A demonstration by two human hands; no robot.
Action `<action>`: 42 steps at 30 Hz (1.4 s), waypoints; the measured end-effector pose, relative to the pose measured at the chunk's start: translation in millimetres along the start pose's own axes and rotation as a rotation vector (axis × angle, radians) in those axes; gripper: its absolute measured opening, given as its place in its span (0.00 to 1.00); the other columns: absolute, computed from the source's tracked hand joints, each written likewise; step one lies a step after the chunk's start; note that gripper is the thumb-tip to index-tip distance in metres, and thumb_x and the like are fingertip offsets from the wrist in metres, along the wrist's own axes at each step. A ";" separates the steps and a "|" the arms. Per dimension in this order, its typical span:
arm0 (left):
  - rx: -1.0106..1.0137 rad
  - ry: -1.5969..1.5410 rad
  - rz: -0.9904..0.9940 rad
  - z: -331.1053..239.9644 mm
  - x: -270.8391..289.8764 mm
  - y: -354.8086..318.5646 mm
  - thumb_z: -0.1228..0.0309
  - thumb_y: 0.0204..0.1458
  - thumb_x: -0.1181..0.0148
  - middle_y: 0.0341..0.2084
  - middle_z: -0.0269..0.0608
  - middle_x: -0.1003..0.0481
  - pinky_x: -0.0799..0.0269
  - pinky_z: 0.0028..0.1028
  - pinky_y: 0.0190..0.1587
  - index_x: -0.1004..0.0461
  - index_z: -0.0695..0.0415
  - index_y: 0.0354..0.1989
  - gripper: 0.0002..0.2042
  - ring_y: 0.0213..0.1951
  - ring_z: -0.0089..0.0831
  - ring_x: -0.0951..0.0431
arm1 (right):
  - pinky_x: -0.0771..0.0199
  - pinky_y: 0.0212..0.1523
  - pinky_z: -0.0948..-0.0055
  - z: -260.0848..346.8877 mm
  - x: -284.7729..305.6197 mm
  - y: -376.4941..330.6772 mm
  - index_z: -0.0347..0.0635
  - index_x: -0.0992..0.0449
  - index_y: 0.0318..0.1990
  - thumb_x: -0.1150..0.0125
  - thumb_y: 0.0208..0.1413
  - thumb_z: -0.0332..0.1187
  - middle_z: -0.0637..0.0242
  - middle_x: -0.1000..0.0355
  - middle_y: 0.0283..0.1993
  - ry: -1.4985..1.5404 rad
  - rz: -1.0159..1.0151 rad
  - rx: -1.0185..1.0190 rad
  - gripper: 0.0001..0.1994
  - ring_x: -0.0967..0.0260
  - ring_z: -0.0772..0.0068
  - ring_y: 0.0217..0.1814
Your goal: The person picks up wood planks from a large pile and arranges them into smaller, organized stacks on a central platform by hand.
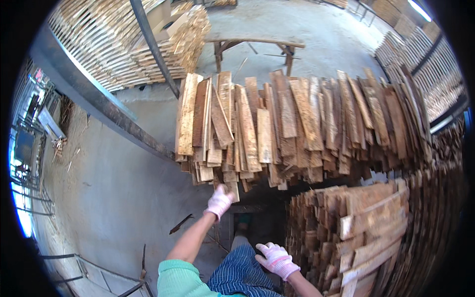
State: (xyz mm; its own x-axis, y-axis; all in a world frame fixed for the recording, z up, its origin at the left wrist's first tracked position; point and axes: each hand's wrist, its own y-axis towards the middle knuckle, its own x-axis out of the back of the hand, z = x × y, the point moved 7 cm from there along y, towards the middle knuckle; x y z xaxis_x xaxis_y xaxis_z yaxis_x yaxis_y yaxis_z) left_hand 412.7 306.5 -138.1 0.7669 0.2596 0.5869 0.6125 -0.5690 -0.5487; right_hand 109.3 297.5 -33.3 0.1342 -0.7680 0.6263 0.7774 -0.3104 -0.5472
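Observation:
A wide heap of rough wooden slats (264, 133) lies ahead of me, their near ends uneven. My left hand (220, 200), in a pale pink glove, reaches to the heap's lower left edge. Its fingers are closed at the near end of a wooden slat, which they partly hide. Lower down, my right hand (278, 261), gloved alike, hovers by my leg with its fingers stretched out and nothing in them. It is left of a second stack of wooden slats (376, 227).
A dark metal beam (114, 116) slants down at left toward the heap. Behind it stand a low wooden trestle (255, 41) and a tall slat stack (143, 49). A metal frame (94, 272) is at lower left. A dark wood strip (181, 224) lies on the concrete floor (118, 198).

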 end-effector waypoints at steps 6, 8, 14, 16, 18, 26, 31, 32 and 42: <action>0.109 0.234 -0.421 14.8 178.7 176.6 0.53 0.56 0.40 0.61 0.67 0.35 0.34 0.44 0.65 0.40 0.64 0.66 0.36 0.62 0.59 0.32 | 0.25 0.52 0.47 -20.8 76.2 198.2 0.52 0.27 0.58 0.42 0.61 0.50 0.51 0.27 0.51 -0.031 -0.100 -0.001 0.22 0.27 0.42 0.53; 0.115 0.183 -0.481 51.5 213.1 224.9 0.48 0.58 0.41 0.64 0.63 0.37 0.36 0.43 0.66 0.42 0.62 0.69 0.38 0.64 0.58 0.34 | 0.25 0.50 0.46 -11.6 112.1 256.0 0.54 0.28 0.56 0.42 0.61 0.50 0.52 0.28 0.49 -0.032 -0.218 0.067 0.20 0.27 0.42 0.50; 0.292 -0.080 -0.451 89.4 206.3 277.6 0.46 0.57 0.38 0.69 0.61 0.41 0.40 0.40 0.69 0.48 0.60 0.74 0.44 0.69 0.54 0.38 | 0.34 0.66 0.54 -2.2 161.4 432.8 0.46 0.43 0.73 0.44 0.63 0.51 0.39 0.37 0.67 0.172 -0.342 -0.133 0.35 0.37 0.37 0.68; 0.229 -0.112 -0.457 67.5 206.2 276.2 0.50 0.54 0.33 0.67 0.64 0.39 0.40 0.38 0.70 0.45 0.66 0.71 0.44 0.69 0.54 0.37 | 0.36 0.68 0.56 -5.5 158.7 483.1 0.40 0.46 0.75 0.43 0.63 0.51 0.38 0.38 0.68 0.277 -0.384 -0.216 0.38 0.38 0.37 0.69; 0.153 -0.074 -0.412 27.9 200.2 268.1 0.50 0.52 0.30 0.67 0.65 0.38 0.40 0.38 0.69 0.44 0.66 0.71 0.45 0.68 0.54 0.36 | 0.35 0.68 0.54 -8.0 142.1 520.2 0.34 0.48 0.74 0.41 0.61 0.51 0.37 0.38 0.67 0.588 -0.334 -0.270 0.42 0.37 0.38 0.68; 0.231 -0.515 -0.280 107.3 170.7 288.1 0.52 0.49 0.25 0.61 0.58 0.30 0.35 0.35 0.65 0.50 0.65 0.74 0.51 0.61 0.42 0.28 | 0.32 0.64 0.60 52.7 120.7 525.4 0.31 0.46 0.72 0.32 0.57 0.51 0.41 0.33 0.63 0.810 -0.279 -0.349 0.45 0.33 0.48 0.64; 0.084 -0.975 -0.097 100.4 157.0 299.8 0.57 0.51 0.25 0.59 0.48 0.27 0.35 0.33 0.67 0.52 0.57 0.76 0.49 0.60 0.37 0.27 | 0.30 0.59 0.62 26.9 113.8 538.9 0.29 0.41 0.67 0.30 0.57 0.48 0.47 0.26 0.58 0.820 -0.358 -0.362 0.40 0.27 0.52 0.57; 0.102 -0.997 -0.070 102.2 159.6 299.6 0.57 0.52 0.25 0.59 0.48 0.27 0.35 0.33 0.67 0.52 0.57 0.76 0.49 0.61 0.36 0.28 | 0.30 0.59 0.62 16.9 107.5 544.9 0.31 0.40 0.67 0.30 0.57 0.48 0.48 0.27 0.58 0.753 -0.404 -0.390 0.39 0.27 0.54 0.57; 0.188 -1.293 -0.081 34.1 103.4 207.3 0.63 0.52 0.26 0.61 0.48 0.29 0.32 0.40 0.67 0.57 0.51 0.77 0.50 0.63 0.37 0.28 | 0.20 0.40 0.63 16.8 95.5 466.1 0.43 0.40 0.61 0.31 0.58 0.43 0.58 0.28 0.49 1.546 -0.044 -0.283 0.30 0.26 0.66 0.43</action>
State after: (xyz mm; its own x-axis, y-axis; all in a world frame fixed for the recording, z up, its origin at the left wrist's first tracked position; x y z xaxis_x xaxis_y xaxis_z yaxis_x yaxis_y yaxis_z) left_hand 625.5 242.0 -211.4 0.2904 0.9042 -0.3132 0.6020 -0.4271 -0.6746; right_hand 494.8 88.9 -219.2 -0.7563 -0.5082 -0.4120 0.6044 -0.3014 -0.7375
